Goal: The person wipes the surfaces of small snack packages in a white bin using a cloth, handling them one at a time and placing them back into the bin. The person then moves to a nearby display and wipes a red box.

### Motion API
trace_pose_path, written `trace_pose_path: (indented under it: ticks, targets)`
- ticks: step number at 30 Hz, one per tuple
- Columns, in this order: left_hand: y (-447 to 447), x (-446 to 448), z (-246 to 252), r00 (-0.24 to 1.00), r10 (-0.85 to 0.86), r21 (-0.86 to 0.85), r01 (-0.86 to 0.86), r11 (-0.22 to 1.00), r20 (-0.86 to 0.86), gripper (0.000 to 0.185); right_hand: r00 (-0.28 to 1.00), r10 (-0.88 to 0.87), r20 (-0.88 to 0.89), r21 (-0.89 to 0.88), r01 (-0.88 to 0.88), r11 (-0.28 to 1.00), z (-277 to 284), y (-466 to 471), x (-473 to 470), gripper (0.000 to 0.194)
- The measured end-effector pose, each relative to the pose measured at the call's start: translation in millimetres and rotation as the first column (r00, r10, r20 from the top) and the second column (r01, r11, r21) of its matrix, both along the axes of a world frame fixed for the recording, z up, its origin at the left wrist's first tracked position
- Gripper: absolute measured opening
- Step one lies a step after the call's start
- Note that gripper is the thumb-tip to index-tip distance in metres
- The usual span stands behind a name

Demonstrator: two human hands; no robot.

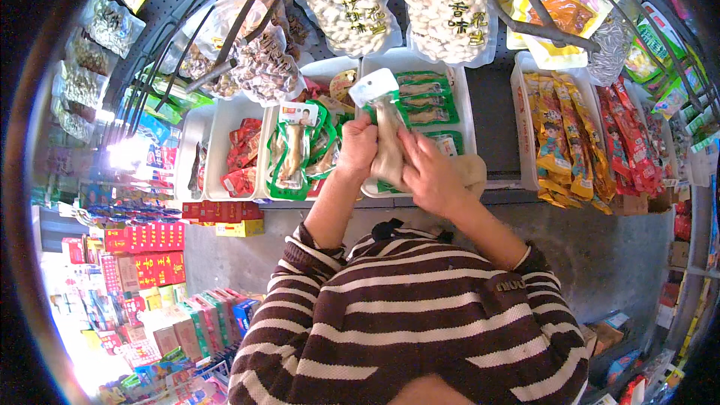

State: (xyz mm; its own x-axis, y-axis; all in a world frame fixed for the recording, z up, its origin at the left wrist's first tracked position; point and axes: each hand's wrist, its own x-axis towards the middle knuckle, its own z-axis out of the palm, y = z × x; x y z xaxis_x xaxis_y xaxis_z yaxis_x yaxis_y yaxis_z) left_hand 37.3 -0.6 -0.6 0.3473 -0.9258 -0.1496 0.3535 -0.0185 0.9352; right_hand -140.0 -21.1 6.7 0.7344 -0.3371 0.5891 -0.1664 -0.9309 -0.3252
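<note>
My left hand (358, 146) grips the edge of a green-and-white vacuum snack packet (376, 85), holding it tilted over a white plastic bin (470, 124). A beige cloth (389, 149) covers the packet's lower part, and my right hand (433, 177) presses the cloth against it. The cloth's loose end (474, 171) hangs out to the right of my right hand. What the packet contains is hidden by the cloth. Inside the bin below lie more green-edged packets (426, 98) in a stack. In the adjoining left bin, a similar packet (291, 149) stands upright.
Large bags of peanuts (351, 8) hang from metal hooks (523, 28) above the bins. A bin of yellow snack packets (562, 135) and red packets (630, 140) stand to the right. Red packets (243, 149) fill a bin at left. Stacked boxes (152, 270) stand lower left.
</note>
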Motion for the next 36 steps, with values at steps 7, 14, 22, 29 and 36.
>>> trace_pose_path:
  ticks: [7, 14, 22, 29, 36]
  targets:
    - [-4.0, 13.3, 14.8, 0.986, 0.079, -0.033, -0.085, 0.996, -0.148, 0.02, 0.98, -0.029, 0.196, 0.501, -0.075, 0.862, -42.6, -6.9, -19.7, 0.04]
    - [-2.9, 18.3, -21.1, 0.911, 0.02, -0.084, 0.017, 0.996, 0.413, 0.029, 0.958, -0.043, 0.283, 0.683, -0.169, 0.71, -21.9, -13.1, -14.4, 0.042]
    - [42.0, 29.1, 95.5, 0.808, 0.009, -0.022, 0.005, 1.0, 0.589, 0.02, 0.989, -0.129, -0.079, 0.289, 0.146, 0.946, -9.2, -18.5, -45.6, 0.043]
    - [80.6, 91.9, 102.8, -0.432, 0.176, -0.316, -0.279, 0.907, 0.885, 0.027, 0.973, -0.22, 0.064, 0.15, 0.209, 0.966, -23.7, -28.8, -70.8, 0.045]
    - [72.0, 113.4, 8.6, -0.222, 0.072, -0.14, -0.311, 0.94, 0.972, 0.047, 0.968, -0.22, 0.123, 0.263, 0.181, 0.948, -48.0, -37.2, -55.4, 0.044]
